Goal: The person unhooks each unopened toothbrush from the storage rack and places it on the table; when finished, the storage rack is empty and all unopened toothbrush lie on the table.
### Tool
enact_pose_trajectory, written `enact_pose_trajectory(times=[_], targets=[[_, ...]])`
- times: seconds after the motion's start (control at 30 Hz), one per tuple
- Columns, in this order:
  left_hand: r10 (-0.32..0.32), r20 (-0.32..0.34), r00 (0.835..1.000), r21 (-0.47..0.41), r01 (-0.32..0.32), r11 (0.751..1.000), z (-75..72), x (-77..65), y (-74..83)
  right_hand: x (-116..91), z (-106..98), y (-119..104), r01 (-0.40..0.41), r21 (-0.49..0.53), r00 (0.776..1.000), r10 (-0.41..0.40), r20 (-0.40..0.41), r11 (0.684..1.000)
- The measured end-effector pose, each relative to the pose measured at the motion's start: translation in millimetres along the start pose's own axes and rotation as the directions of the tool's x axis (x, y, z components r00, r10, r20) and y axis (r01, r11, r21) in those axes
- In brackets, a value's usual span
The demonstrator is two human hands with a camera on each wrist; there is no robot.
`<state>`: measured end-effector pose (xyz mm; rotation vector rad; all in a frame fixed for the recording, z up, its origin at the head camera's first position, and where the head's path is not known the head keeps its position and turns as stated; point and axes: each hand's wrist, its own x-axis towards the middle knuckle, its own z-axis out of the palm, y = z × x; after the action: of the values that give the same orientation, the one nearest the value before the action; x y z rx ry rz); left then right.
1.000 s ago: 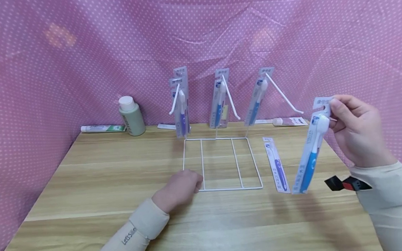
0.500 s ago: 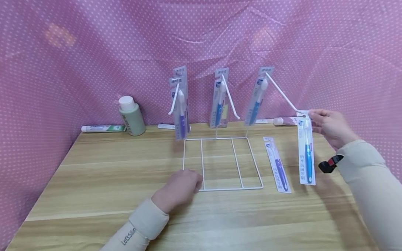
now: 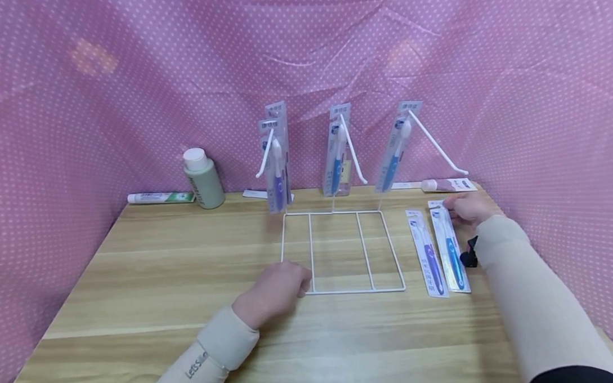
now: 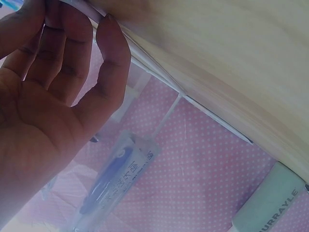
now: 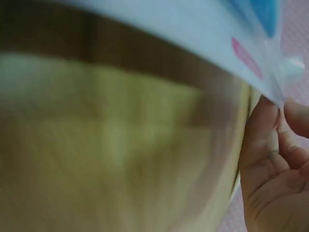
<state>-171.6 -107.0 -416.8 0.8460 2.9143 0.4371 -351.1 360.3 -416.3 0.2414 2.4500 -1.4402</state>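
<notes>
My right hand pinches the upper edge of a packaged blue toothbrush, low at the table's right side. In the right wrist view, thumb and finger meet on the pack's edge. Close beside it on the left lies a packaged purple toothbrush. My left hand grips the front left corner of a white wire display rack; in the left wrist view, its curled fingers reach the rack's wire. Packaged toothbrushes hang on all three rack hooks: purple on the left, blue on the middle and right.
Along the back lie a green-and-white toothpaste tube and a pinkish tube. A green bottle with a white cap stands at the back left. Pink dotted cloth surrounds the wooden table. The right hook juts forward.
My right hand has carried the blue toothbrush pack from raised at the right down and leftward to the table, beside the purple pack. The left hand has kept its place on the rack.
</notes>
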Motion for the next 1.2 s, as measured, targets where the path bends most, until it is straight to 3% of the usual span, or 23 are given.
enact_pose_trajectory(times=[0.13, 0.23, 0.47, 0.57, 0.87, 0.93, 1.0, 1.03, 1.1, 1.13, 1.17, 1.2], targets=[[0.011, -0.015, 1.000, 0.004, -0.011, 1.000, -0.4, -0.4, 0.1, 2.3, 11.4, 0.0, -0.010, -0.086, 1.000, 0.008, -0.015, 0.996], [0.010, -0.017, 1.000, 0.006, -0.010, 1.000, -0.7, -0.4, -0.1, 2.6, 16.3, -0.9, -0.002, -0.205, 0.998, -0.010, -0.055, 0.979], [0.005, -0.016, 1.000, 0.003, -0.005, 1.000, -2.7, -1.9, 0.0, -3.3, 27.5, -9.8, 0.021, -0.492, 0.991, -0.082, -0.103, 0.870], [0.001, -0.012, 1.000, -0.002, -0.001, 1.000, -3.1, -2.1, 0.1, -5.1, 30.9, -13.3, 0.042, -0.540, 0.987, -0.120, -0.110, 0.840], [0.009, -0.020, 1.000, 0.026, -0.008, 1.000, -2.8, -2.5, 1.2, -11.2, 24.0, -27.1, 0.079, -0.597, 0.986, -0.152, -0.073, 0.798], [0.015, -0.027, 1.000, 0.029, -0.014, 0.999, -2.5, -2.6, 1.5, -16.6, 21.3, -40.1, 0.100, -0.563, 0.981, -0.176, -0.083, 0.820], [0.012, -0.023, 1.000, 0.030, -0.011, 0.999, -2.5, -2.5, 1.6, -23.5, 21.3, -59.9, 0.145, -0.465, 0.967, -0.224, -0.120, 0.873], [0.011, -0.022, 1.000, 0.026, -0.011, 1.000, -2.7, -2.8, 1.8, -27.1, 22.3, -72.0, 0.179, -0.393, 0.956, -0.254, -0.149, 0.902], [0.010, -0.018, 1.000, 0.024, -0.010, 1.000, -2.9, -3.0, 1.8, -34.9, 25.1, -98.8, 0.271, -0.146, 0.928, -0.299, -0.225, 0.951], [0.009, -0.015, 1.000, 0.022, -0.009, 1.000, -3.0, -3.0, 1.8, -38.5, 26.6, -112.5, 0.342, 0.001, 0.907, -0.330, -0.262, 0.940], [0.010, -0.014, 1.000, 0.021, -0.010, 1.000, -2.8, -3.0, 1.4, -41.6, 28.4, -125.7, 0.423, 0.154, 0.882, -0.366, -0.298, 0.893], [0.012, -0.016, 1.000, 0.019, -0.011, 1.000, -2.5, -2.9, 1.0, -44.9, 30.4, -138.7, 0.489, 0.307, 0.859, -0.390, -0.331, 0.816]])
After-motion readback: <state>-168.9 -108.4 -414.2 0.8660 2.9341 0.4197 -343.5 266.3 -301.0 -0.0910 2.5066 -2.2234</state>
